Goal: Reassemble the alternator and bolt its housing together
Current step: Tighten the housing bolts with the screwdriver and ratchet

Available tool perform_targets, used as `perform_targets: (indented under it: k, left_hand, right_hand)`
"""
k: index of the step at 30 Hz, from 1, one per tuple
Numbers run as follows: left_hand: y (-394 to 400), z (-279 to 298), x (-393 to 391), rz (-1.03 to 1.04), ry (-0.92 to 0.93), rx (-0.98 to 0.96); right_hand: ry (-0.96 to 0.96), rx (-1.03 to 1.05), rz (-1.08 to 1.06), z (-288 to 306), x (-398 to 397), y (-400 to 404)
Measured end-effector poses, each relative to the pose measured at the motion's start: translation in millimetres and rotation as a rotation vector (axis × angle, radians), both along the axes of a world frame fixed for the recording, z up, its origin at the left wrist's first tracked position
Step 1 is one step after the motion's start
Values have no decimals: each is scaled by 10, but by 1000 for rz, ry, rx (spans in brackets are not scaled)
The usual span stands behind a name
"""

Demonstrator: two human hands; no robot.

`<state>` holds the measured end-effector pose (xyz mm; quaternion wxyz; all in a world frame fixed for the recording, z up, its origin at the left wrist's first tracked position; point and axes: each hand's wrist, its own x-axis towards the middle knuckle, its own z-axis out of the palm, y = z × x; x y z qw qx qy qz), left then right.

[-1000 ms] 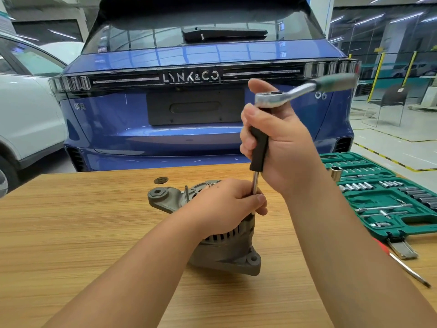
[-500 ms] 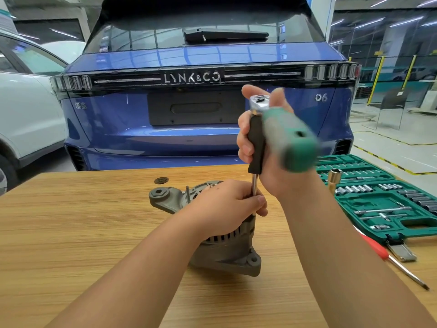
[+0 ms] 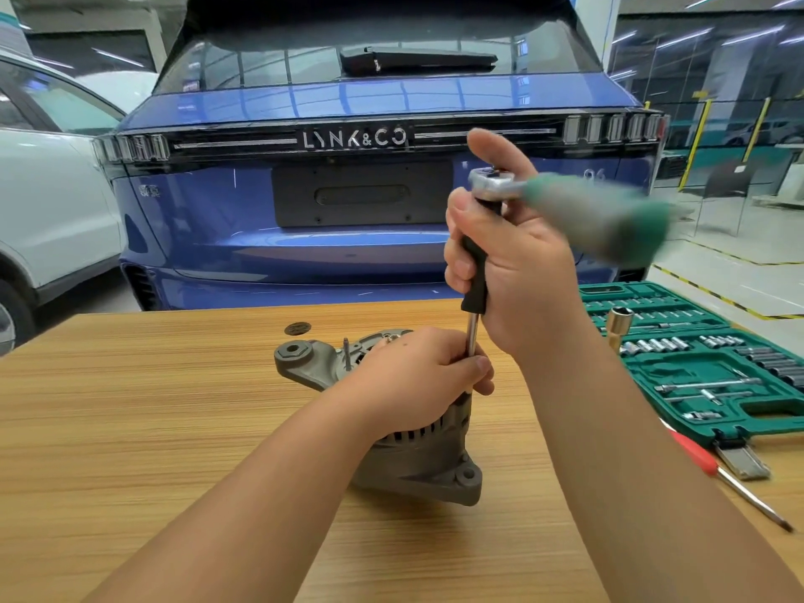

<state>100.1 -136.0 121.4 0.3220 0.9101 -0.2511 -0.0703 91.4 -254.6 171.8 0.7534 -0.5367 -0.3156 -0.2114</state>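
A grey alternator (image 3: 417,463) stands on the wooden table (image 3: 130,428), one mounting ear (image 3: 296,356) pointing left. My left hand (image 3: 413,380) rests on top of it, fingers pinching the steel shaft (image 3: 472,337) of a vertical extension bar. My right hand (image 3: 517,263) grips the bar's black handle (image 3: 476,272) just under the ratchet head (image 3: 494,182). The ratchet's green handle (image 3: 609,219) sticks out to the right, blurred. A thin stud (image 3: 346,352) stands up from the housing beside my left hand. The bolt under the bar is hidden.
An open green socket case (image 3: 705,367) lies at the table's right, with a brass-coloured deep socket (image 3: 620,326) standing at its left edge. A red-handled screwdriver (image 3: 718,470) lies in front of it. A dark washer (image 3: 297,328) sits behind the alternator. A blue car (image 3: 348,211) stands beyond the table.
The ratchet handle swung from pointing right, round towards me, and back out to the right. Both hands and the alternator have stayed in place.
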Motion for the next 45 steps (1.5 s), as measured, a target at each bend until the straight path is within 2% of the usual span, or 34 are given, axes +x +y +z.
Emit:
perform_targets:
  k: [2,6,8,10,15,16,20,22,25,30,37,42,44,45]
  left_hand:
    - [2,10,-10,3,-5,4]
    - [9,17,-25,11,-11,15]
    - [10,21,-29,14,-9,16]
    - [10,21,-31,17,-5,18]
    - [-4,6,-24,5,-16,46]
    - [-5,4,-19,1,-16,46]
    - [-2,6,-1,1,-9,27]
    - [-1,3,1,3,-4,16]
    - [1,3,-6,4,-13,18]
    - [-1,12,-24,15,-26,27]
    - [4,21,-37,25,-28,36]
    - [-12,16,-42,20,-29,58]
    - [-20,14,-36,13,-34,66]
    - [-20,14,-33,12,-34,67]
  right_hand:
    - [31,41,42,23,-6,-5]
    - [128,157,289,57,-58,-36]
    - [165,165,337,47,-56,-50]
    - [190,102,244,51,-59,-25]
    - [140,23,-188,60,-43,13]
    - [177,38,-176,65,-34,-13]
    - [222,54,173,69,-33,-118]
    - [135,52,158,46,-36,-94]
    - [8,31,2,27,-31,-11]
    - [6,13,2,36,-2,-3]
    - [111,128,321,22,-31,-66]
    - [143,72,-72,53,-26,-4]
    - [214,81,-110,64,-2,-63]
    - [236,76,-48,66,8,-94]
